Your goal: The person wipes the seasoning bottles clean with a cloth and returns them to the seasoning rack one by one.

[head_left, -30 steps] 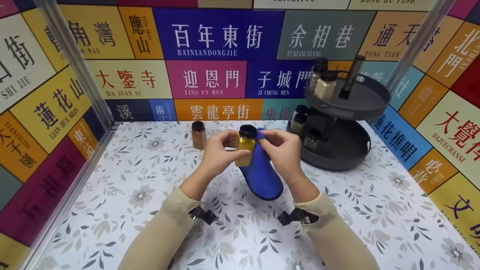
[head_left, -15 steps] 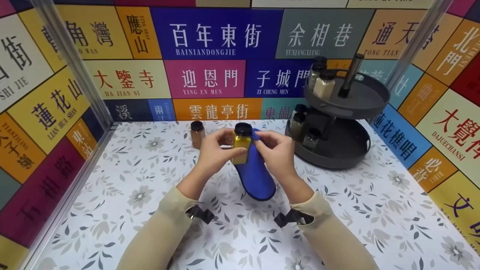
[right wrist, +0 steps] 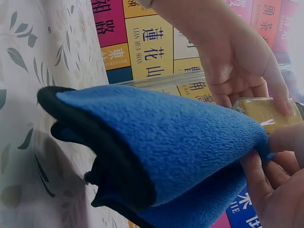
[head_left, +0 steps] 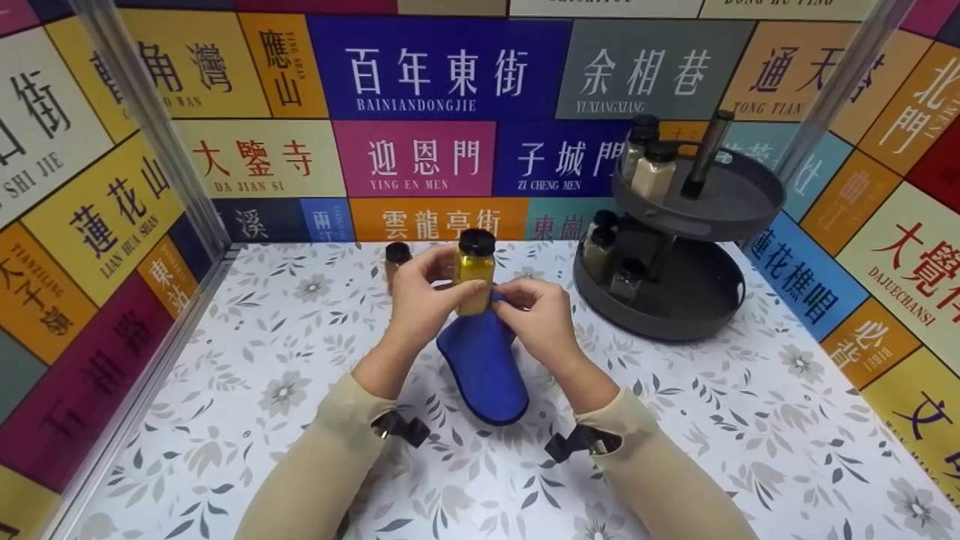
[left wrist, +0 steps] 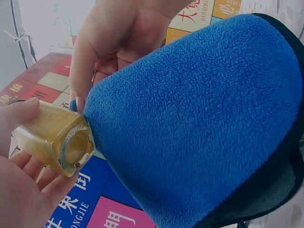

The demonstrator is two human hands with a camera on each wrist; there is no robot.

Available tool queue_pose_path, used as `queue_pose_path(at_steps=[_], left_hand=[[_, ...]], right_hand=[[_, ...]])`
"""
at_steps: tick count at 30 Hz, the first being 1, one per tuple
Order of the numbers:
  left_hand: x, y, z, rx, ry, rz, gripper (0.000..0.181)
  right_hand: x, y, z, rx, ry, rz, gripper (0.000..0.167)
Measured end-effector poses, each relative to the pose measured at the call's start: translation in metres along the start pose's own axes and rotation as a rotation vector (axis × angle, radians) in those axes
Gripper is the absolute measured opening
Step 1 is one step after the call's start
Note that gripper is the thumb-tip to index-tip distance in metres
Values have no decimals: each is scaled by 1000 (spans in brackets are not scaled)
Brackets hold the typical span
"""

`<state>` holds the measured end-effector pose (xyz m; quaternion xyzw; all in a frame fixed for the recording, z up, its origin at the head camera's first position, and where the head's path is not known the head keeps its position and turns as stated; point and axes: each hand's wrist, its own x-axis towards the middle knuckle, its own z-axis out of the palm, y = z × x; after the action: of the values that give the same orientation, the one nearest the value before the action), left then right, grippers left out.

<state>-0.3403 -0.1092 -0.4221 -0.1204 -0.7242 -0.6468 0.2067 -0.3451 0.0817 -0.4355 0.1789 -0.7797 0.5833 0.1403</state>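
Floral worktop (head_left: 187, 420); centre of frame, left hand (head_left: 420, 296) grips yellow jar (head_left: 474, 274) — right hand (head_left: 541, 313), pinching blue cloth (head_left: 484, 367), now dropped from lid (head_left: 477, 241) level to lower jar; wiping likely shifting downward.

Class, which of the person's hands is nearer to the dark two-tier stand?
Right. The right hand, pinching the blue cloth, is left of the two-tier stand, apart from it; the left hand, holding the yellow jar, is farther left.

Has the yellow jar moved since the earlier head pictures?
Yes. In the head view, the yellow jar has moved up and to the left, judged against the tiered stand.
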Motion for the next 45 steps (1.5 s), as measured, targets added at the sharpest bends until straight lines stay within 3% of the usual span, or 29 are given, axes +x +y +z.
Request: queue_pose_path(at_steps=[5,13,21,26,39,45], left_hand=[[-3,-1,0,31,-49,8,47],[-5,-3,-1,64,-155,6,46],[-7,-5,2,77,-195,8,44],[-7,-7,4,109,-194,9,42],[-1,-2,-4,92,-115,6,46],[2,0,-8,93,-88,8,45]], right_hand=[[-1,-4,-4,2,12,-3,12],[0,-11,-14,106,73,-64,13],[-1,-23,-21,180,178,-157,15],[0,-25,-19,195,189,-216,17],[-1,-8,-4,109,88,-88,11],[1,1,0,10,-25,14,11]])
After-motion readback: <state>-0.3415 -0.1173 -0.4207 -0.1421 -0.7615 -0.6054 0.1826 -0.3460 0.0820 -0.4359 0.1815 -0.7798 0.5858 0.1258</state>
